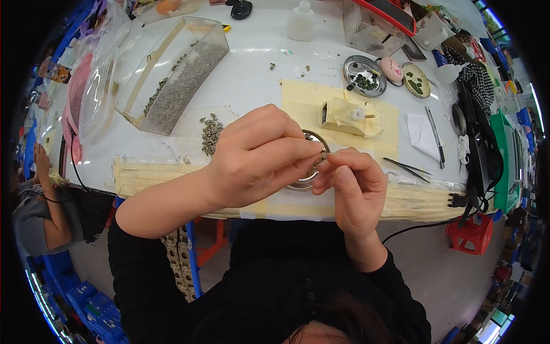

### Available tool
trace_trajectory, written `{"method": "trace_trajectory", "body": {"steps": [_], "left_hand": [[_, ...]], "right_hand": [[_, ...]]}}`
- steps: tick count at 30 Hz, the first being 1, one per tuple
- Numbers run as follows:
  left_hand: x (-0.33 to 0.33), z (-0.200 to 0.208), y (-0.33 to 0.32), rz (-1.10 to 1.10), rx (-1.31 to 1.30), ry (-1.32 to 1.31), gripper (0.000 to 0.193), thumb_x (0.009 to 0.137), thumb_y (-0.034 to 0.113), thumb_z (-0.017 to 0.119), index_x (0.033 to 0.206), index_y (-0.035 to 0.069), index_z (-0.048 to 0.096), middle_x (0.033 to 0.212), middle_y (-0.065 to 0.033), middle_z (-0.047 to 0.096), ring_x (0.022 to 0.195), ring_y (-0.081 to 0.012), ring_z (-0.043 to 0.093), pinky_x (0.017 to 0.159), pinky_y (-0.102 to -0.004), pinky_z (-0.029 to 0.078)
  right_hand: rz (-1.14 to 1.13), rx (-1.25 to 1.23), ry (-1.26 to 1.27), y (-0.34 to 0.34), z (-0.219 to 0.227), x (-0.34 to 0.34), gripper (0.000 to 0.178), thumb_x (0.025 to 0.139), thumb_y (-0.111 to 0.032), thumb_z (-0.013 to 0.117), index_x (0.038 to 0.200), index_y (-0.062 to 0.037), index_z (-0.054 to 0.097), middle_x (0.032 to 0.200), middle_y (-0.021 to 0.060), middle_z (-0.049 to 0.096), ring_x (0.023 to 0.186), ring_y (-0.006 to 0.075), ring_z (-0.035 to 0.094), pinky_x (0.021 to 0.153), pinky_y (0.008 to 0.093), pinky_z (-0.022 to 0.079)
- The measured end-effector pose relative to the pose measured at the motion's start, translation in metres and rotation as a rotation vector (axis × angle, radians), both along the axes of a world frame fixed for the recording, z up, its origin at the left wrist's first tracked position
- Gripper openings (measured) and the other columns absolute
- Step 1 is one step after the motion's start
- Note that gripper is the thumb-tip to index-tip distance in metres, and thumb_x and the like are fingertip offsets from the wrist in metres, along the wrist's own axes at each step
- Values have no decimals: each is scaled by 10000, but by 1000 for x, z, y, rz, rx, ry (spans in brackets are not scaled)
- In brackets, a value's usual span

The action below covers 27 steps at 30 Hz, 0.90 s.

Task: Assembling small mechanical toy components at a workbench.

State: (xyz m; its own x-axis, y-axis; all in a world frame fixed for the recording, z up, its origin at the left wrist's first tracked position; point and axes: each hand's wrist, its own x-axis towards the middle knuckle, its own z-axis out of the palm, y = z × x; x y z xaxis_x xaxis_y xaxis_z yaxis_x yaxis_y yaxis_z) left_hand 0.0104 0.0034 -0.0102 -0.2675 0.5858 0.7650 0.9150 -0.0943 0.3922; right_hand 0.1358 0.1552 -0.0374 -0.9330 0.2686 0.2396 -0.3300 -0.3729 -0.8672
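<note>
Over the table's near edge, which is covered in strips of yellowish tape (424, 200), the left hand (258, 157) and right hand (358, 186) meet at their fingertips, fingers bent in narrow pinches; the tips partly hide one another, so I cannot tell what, if anything, either has hold of. Just beneath and behind them shows a round metal-rimmed dish (300, 187), mostly covered by the hands. To the right lie dark tweezers (407, 169). Farther back, a heap of small grey-green chips (212, 135) sits left of the left hand, while a tape-wrapped block (344, 117) stands beyond the right. Past these are a clear plastic box (192, 71) holding many grey chips, a metal dish (347, 73) with dark green pieces, and a translucent squeeze bottle (301, 26).
</note>
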Motion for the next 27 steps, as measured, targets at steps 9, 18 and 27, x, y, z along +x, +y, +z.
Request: {"method": "trace_trajectory", "body": {"steps": [9,18,27], "left_hand": [[0,1,0,-3,12,-11,286,669,-57,797,938,10,728,778,-46,620,668,-163,568,543,-273,425],[0,0,-2,-45,15,-10,301,668,-29,806,953,34,731,779,-26,629,659,-161,586,553,-275,442],[-1,0,-2,-94,20,-12,329,665,-10,806,982,42,734,793,-22,641,664,-166,591,564,-276,449]], "right_hand": [[-22,47,-59,1,2,0,215,980,-26,553,1150,65,648,974,135,665,784,156,674,702,273,576],[-14,5,-81,0,3,1,229,985,-50,556,1166,68,632,937,125,680,778,152,671,702,279,576],[19,24,-110,-1,4,0,235,988,-79,558,1157,75,612,908,122,688,768,150,676,702,276,577]]}}
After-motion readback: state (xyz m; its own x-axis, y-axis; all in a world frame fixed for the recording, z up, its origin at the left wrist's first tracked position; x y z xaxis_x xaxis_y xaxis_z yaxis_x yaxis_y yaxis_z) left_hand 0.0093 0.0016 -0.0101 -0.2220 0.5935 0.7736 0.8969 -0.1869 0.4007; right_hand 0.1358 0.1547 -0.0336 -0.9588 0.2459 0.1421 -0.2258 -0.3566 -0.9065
